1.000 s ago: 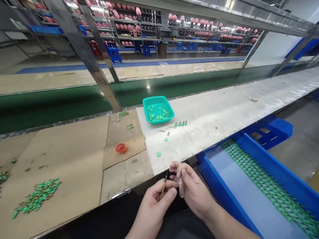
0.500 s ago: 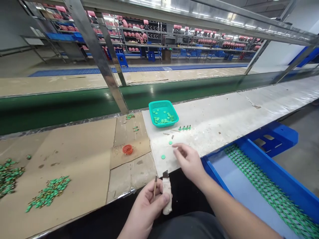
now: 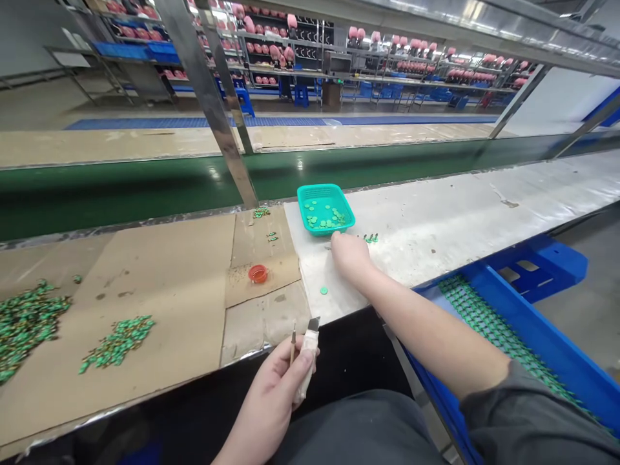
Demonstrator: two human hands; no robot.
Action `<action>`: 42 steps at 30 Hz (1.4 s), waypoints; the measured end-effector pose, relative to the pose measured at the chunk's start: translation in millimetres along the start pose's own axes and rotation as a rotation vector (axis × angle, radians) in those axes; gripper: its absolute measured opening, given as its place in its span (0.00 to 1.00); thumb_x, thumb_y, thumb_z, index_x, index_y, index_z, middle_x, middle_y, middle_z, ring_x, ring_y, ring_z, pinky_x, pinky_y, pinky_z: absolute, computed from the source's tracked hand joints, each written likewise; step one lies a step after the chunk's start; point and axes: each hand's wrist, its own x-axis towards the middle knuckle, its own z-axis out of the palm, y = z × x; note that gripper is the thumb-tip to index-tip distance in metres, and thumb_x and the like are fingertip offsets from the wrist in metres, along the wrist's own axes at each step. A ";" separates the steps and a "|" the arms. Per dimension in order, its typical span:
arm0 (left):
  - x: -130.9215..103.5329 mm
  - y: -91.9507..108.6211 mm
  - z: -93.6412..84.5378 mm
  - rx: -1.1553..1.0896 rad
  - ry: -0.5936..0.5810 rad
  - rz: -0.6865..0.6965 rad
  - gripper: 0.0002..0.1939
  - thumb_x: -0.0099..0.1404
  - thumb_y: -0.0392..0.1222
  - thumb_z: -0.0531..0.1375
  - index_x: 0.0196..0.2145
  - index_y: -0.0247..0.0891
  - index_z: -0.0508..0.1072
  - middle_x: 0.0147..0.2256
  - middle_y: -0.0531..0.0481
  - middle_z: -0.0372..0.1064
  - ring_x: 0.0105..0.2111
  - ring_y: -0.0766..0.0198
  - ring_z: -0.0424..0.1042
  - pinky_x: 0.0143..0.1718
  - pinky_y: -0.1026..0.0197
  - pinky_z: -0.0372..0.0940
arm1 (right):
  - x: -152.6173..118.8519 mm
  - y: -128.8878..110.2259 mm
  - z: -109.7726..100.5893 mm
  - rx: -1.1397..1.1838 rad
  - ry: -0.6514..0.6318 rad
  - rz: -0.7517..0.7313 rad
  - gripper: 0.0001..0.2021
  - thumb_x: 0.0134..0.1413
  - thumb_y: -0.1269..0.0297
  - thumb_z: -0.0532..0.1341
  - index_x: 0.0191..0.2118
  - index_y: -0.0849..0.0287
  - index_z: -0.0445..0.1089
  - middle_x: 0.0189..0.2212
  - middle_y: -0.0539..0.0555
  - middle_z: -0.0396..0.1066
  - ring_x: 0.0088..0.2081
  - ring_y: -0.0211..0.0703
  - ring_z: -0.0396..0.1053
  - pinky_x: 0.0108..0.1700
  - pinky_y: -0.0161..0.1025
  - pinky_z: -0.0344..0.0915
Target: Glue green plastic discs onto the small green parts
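My left hand [image 3: 281, 381] is wrapped round a white-handled blade [image 3: 307, 361] and a thin pointed tool [image 3: 293, 342], both tips upward. My right hand [image 3: 349, 255] reaches to the near edge of the turquoise basket [image 3: 325, 227], its fingers curled and hidden from view. Green discs lie inside the basket. One loose green disc [image 3: 323, 290] rests on the white surface, nearer to me. Just right of my right hand stand a few small green pieces [image 3: 372, 238] with dark upright tips.
An orange-red dish [image 3: 258, 274] sits on cardboard [image 3: 184, 258]. Piles of green and gold pieces [image 3: 116, 342] lie at the left. A blue tray [image 3: 547, 342] with rows of green pieces stands at the right. A slanted metal post [image 3: 213, 103] rises behind the table.
My right hand has moved forward to the basket, and the farther of two loose discs no longer shows. My left hand has shifted slightly left with both tools. The view has shifted too.
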 end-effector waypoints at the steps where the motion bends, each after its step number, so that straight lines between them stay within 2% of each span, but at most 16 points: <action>1: -0.5 1.0 1.0 0.014 -0.010 0.000 0.38 0.65 0.83 0.69 0.37 0.40 0.76 0.28 0.58 0.57 0.24 0.70 0.50 0.25 0.64 0.49 | -2.8 1.9 0.9 0.031 0.025 0.001 0.21 0.78 0.53 0.72 0.65 0.59 0.77 0.62 0.61 0.79 0.57 0.55 0.82 0.59 0.56 0.83; 3: -1.1 2.7 3.8 0.045 -0.040 0.001 0.37 0.69 0.81 0.67 0.35 0.40 0.75 0.26 0.56 0.61 0.23 0.70 0.50 0.25 0.63 0.49 | -13.5 9.8 3.3 0.115 0.093 0.002 0.19 0.77 0.54 0.72 0.64 0.59 0.77 0.62 0.60 0.79 0.58 0.55 0.81 0.60 0.57 0.82; 5: -0.3 3.3 8.4 0.064 -0.068 0.006 0.36 0.71 0.81 0.65 0.35 0.41 0.73 0.26 0.55 0.66 0.23 0.69 0.51 0.25 0.62 0.50 | -32.2 23.7 7.0 0.206 0.160 -0.018 0.13 0.78 0.59 0.70 0.59 0.61 0.78 0.59 0.61 0.79 0.58 0.55 0.80 0.61 0.57 0.80; 7: 3.3 1.7 15.6 0.077 -0.095 0.008 0.35 0.72 0.80 0.65 0.36 0.42 0.73 0.26 0.55 0.68 0.23 0.68 0.52 0.26 0.61 0.51 | -57.8 42.4 12.9 0.323 0.216 -0.059 0.06 0.79 0.67 0.64 0.54 0.62 0.77 0.52 0.62 0.81 0.55 0.55 0.80 0.59 0.54 0.79; 9: 10.3 -2.5 25.3 0.085 -0.122 0.005 0.35 0.72 0.80 0.65 0.37 0.42 0.73 0.25 0.55 0.66 0.24 0.67 0.53 0.27 0.61 0.51 | -86.4 62.1 21.5 0.461 0.264 -0.109 0.09 0.79 0.71 0.57 0.54 0.61 0.75 0.46 0.61 0.81 0.49 0.53 0.81 0.54 0.49 0.79; 11: 20.0 -9.0 36.5 0.084 -0.144 0.001 0.35 0.71 0.81 0.66 0.35 0.42 0.73 0.25 0.55 0.66 0.24 0.66 0.54 0.28 0.61 0.52 | -112.3 78.0 33.1 0.598 0.310 -0.148 0.10 0.80 0.69 0.55 0.57 0.58 0.72 0.43 0.57 0.81 0.43 0.48 0.82 0.47 0.44 0.80; 13: 30.0 -16.6 47.7 0.076 -0.153 -0.004 0.36 0.71 0.81 0.65 0.33 0.43 0.71 0.25 0.55 0.67 0.24 0.66 0.55 0.28 0.60 0.53 | -130.9 87.2 46.7 0.714 0.361 -0.174 0.08 0.82 0.65 0.54 0.54 0.55 0.70 0.41 0.55 0.81 0.38 0.45 0.83 0.42 0.40 0.81; 15: 38.3 -24.2 57.4 0.072 -0.141 -0.012 0.35 0.72 0.81 0.64 0.33 0.44 0.69 0.24 0.54 0.68 0.23 0.65 0.56 0.28 0.60 0.54 | -140.8 90.7 59.5 0.791 0.416 -0.195 0.07 0.84 0.63 0.54 0.50 0.53 0.69 0.41 0.54 0.81 0.38 0.44 0.85 0.42 0.39 0.81; 19: 47.0 -36.9 70.2 0.066 -0.059 -0.032 0.35 0.74 0.81 0.61 0.37 0.43 0.72 0.25 0.55 0.66 0.24 0.64 0.56 0.28 0.59 0.53 | -144.0 92.7 72.4 0.822 0.499 -0.271 0.04 0.79 0.66 0.62 0.47 0.52 0.74 0.41 0.53 0.83 0.42 0.46 0.84 0.45 0.40 0.80; 22: 50.1 -43.1 75.0 0.051 0.002 -0.044 0.36 0.73 0.82 0.60 0.42 0.43 0.74 0.25 0.56 0.66 0.26 0.63 0.58 0.29 0.60 0.54 | -145.7 94.0 71.7 0.801 0.528 -0.316 0.05 0.77 0.69 0.65 0.45 0.52 0.77 0.39 0.53 0.83 0.39 0.45 0.82 0.43 0.41 0.78; 26: 54.2 -46.3 77.9 0.023 0.025 -0.040 0.35 0.73 0.81 0.62 0.37 0.43 0.73 0.26 0.54 0.67 0.27 0.62 0.61 0.31 0.60 0.57 | -154.4 85.5 73.3 0.819 0.562 -0.391 0.08 0.75 0.74 0.67 0.43 0.52 0.75 0.37 0.51 0.83 0.38 0.45 0.83 0.43 0.41 0.79; 31: 56.5 -45.3 78.6 -0.035 0.014 -0.020 0.36 0.73 0.80 0.63 0.31 0.43 0.71 0.25 0.54 0.65 0.27 0.63 0.60 0.32 0.59 0.59 | -159.5 66.9 85.6 0.878 0.565 -0.523 0.08 0.76 0.74 0.67 0.44 0.51 0.74 0.38 0.52 0.84 0.40 0.45 0.84 0.44 0.43 0.83; 36: 54.9 -42.9 78.7 -0.063 0.000 -0.044 0.36 0.74 0.80 0.64 0.30 0.42 0.72 0.24 0.54 0.65 0.25 0.64 0.58 0.30 0.59 0.58 | -159.0 62.4 88.3 0.868 0.521 -0.502 0.08 0.77 0.74 0.66 0.50 0.52 0.77 0.41 0.55 0.85 0.42 0.48 0.83 0.46 0.47 0.83; 42: 53.6 -38.8 78.3 -0.079 -0.006 -0.057 0.36 0.73 0.79 0.65 0.30 0.42 0.73 0.23 0.54 0.63 0.25 0.64 0.57 0.30 0.59 0.58 | -162.9 61.1 93.8 0.879 0.577 -0.501 0.09 0.75 0.76 0.68 0.50 0.54 0.78 0.42 0.58 0.86 0.44 0.50 0.86 0.49 0.48 0.86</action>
